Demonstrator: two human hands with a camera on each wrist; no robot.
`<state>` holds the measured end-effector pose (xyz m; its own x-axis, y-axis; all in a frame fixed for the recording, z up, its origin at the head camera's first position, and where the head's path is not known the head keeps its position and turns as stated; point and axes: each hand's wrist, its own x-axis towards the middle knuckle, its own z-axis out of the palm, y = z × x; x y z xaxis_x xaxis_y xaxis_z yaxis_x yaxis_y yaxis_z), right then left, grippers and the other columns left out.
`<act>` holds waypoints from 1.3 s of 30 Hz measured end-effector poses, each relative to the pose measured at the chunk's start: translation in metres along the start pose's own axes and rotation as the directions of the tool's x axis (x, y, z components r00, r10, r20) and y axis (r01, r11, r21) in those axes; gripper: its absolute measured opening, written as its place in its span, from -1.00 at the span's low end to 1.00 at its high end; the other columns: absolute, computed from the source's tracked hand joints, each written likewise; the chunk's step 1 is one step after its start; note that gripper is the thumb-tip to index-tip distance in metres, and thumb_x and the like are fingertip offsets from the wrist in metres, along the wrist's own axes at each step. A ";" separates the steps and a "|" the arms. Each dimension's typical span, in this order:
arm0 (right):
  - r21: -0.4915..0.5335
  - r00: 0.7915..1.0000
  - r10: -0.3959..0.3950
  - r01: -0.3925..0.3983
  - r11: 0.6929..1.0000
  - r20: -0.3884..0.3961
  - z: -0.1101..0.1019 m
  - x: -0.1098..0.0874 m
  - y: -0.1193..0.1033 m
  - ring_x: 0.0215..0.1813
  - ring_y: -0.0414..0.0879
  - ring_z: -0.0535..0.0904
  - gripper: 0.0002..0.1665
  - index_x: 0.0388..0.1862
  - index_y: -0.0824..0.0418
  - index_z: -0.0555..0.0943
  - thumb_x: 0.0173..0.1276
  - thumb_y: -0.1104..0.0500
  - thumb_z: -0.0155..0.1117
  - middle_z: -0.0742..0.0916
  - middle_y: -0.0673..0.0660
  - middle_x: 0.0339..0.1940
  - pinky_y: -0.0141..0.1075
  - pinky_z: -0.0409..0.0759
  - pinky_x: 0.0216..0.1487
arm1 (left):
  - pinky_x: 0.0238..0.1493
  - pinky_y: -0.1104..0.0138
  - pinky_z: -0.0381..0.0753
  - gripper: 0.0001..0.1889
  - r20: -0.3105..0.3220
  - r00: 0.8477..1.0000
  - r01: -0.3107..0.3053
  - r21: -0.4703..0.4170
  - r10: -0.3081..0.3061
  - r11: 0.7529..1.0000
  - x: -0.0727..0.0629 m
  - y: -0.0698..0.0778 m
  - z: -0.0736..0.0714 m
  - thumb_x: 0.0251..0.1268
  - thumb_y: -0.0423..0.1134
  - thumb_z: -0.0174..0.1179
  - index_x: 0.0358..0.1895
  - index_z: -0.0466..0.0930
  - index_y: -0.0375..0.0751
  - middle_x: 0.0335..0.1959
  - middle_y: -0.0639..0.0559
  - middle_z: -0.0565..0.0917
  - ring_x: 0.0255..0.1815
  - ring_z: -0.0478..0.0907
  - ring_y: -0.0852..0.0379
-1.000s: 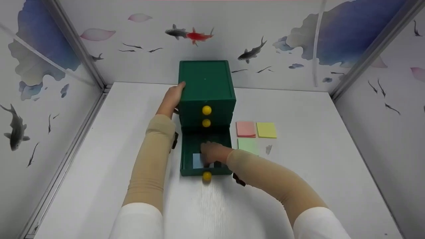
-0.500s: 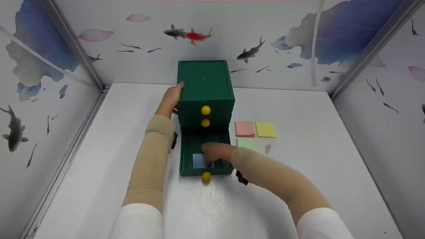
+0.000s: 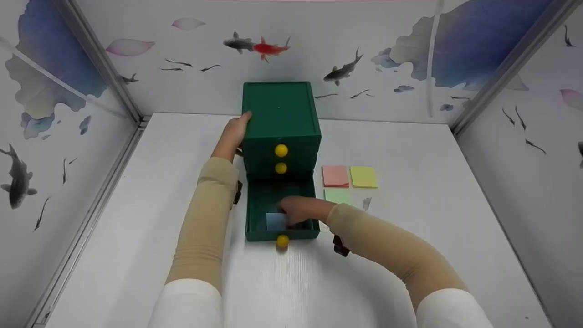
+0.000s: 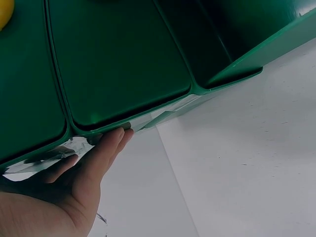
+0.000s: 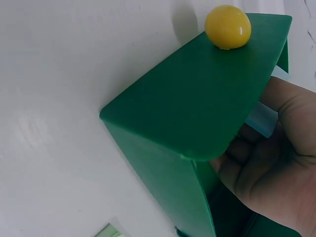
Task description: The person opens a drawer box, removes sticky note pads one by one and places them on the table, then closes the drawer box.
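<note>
A green drawer cabinet (image 3: 280, 109) with yellow knobs stands toward the back of the table, its bottom drawer (image 3: 258, 196) pulled out. My left hand (image 3: 234, 134) braces the cabinet's left side, thumb at the top edge. In the left wrist view its fingers (image 4: 101, 155) lie fairly straight along that side. Inside the drawer, near the front wall, my right hand (image 3: 304, 209) pinches a light blue sticky note pad (image 3: 275, 221) by its right part. The right wrist view shows the pad (image 5: 262, 118) between thumb and curled fingers, partly hidden by them.
Right of the drawer lie a pink sticky note pad (image 3: 335, 176), a yellow one (image 3: 363, 176) and a green one (image 3: 338, 196). A small grey mark (image 3: 366, 203) shows beside the green pad. White printed walls enclose the table behind and at both sides.
My right hand has shifted slightly to the right within the drawer, and the blue pad has moved a little the same way. My left hand stays on the cabinet.
</note>
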<state>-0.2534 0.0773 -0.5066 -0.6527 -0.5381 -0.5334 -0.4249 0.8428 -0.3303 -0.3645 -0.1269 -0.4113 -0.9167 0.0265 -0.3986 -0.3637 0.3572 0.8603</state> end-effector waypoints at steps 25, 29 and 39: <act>0.164 0.979 0.036 -0.003 0.987 -0.200 -0.029 -0.068 0.033 -0.13 -0.03 0.50 -0.51 0.06 0.10 0.48 0.22 0.10 0.49 0.61 0.03 -0.18 -0.20 0.58 -0.05 | -0.04 -0.04 0.57 -0.21 -0.004 1.000 -0.028 -0.001 0.028 1.000 -0.001 0.001 0.000 0.45 0.29 -0.29 0.51 0.08 -0.24 0.20 -0.30 0.44 0.03 0.52 -0.22; 0.235 0.968 0.090 -0.034 0.971 -0.234 -0.034 -0.080 0.043 -0.06 -0.01 0.52 -0.49 0.06 0.07 0.45 0.21 0.12 0.50 0.63 0.07 -0.03 -0.13 0.59 0.04 | -0.03 -0.04 0.57 -0.20 -0.007 1.000 -0.026 0.000 0.026 1.000 -0.001 0.003 -0.001 0.45 0.30 -0.29 0.51 0.06 -0.24 0.20 -0.30 0.43 0.04 0.52 -0.21; 0.309 0.954 0.120 -0.030 0.951 -0.274 -0.031 -0.104 0.063 0.08 0.11 0.52 -0.46 0.10 0.10 0.39 0.24 0.18 0.47 0.58 0.20 0.19 0.09 0.52 0.13 | -0.03 -0.03 0.57 -0.20 0.002 1.000 -0.016 -0.002 0.016 1.000 0.001 -0.001 0.000 0.45 0.29 -0.29 0.51 0.06 -0.24 0.21 -0.29 0.43 0.04 0.52 -0.20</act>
<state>-0.2320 0.1859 -0.4475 -0.8454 -0.4157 -0.3353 -0.1902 0.8210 -0.5383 -0.3652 -0.1269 -0.4124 -0.9221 0.0344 -0.3855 -0.3493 0.3549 0.8672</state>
